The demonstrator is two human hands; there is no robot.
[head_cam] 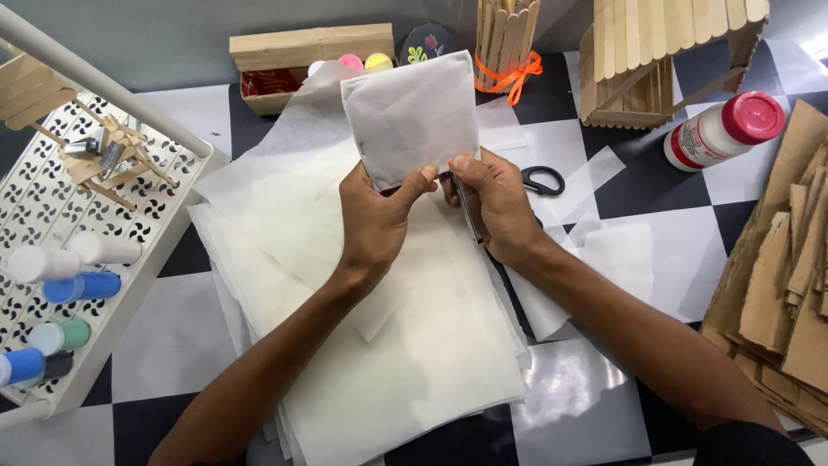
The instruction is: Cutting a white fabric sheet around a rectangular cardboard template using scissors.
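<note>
Checkered black-and-white tabletop (172, 336) under a stack of thin white sheets (414, 362), you pinch the folded tissue piece (412, 116) by its bottom edge with your left hand (375, 220) (it looks light, floppy, easily torn), your right hand (493, 203) closed on the scissors (539, 179).

Two hands (379, 220); one scissors (542, 179); one glue bottle (723, 129).

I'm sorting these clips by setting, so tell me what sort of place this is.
Probably a craft worktable at home or in a small studio. Stick-built models, paint bottles in a white rack, a glue bottle and stacked white sheets surround the hands, which hold a folded sheet.
</note>
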